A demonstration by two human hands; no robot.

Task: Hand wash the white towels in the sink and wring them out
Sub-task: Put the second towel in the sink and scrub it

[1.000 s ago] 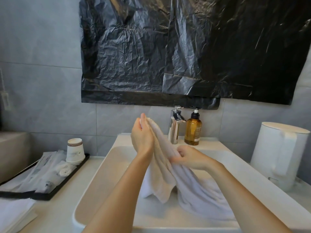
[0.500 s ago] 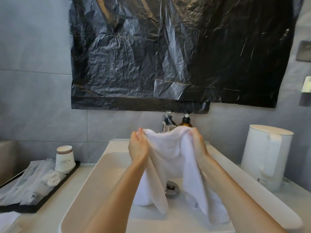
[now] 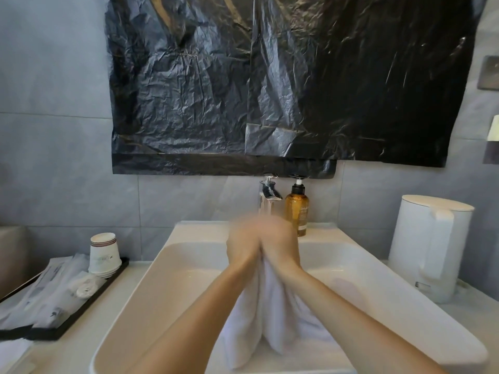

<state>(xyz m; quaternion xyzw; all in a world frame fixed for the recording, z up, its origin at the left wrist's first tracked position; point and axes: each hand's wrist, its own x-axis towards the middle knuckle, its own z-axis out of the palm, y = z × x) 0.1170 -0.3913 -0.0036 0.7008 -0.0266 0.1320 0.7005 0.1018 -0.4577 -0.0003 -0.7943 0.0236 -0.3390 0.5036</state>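
A white towel (image 3: 266, 317) hangs in folds from between my two hands down into the white rectangular sink (image 3: 167, 287). My left hand (image 3: 243, 242) and my right hand (image 3: 280, 244) are pressed together above the basin, each gripping the towel's top, which is hidden between them. Both hands are blurred by motion. The towel's lower end lies bunched on the sink floor. The chrome tap (image 3: 267, 197) stands just behind the hands.
An amber pump bottle (image 3: 297, 211) stands right of the tap. A white kettle (image 3: 429, 247) sits on the counter at right. At left a black tray (image 3: 81, 311) holds stacked paper cups (image 3: 104, 255) and wrapped sachets. Black plastic sheeting (image 3: 270, 85) covers the wall above.
My hands have come together from holding the towel spread apart, folding it between them. The towel now hangs narrower. The view has shifted slightly.
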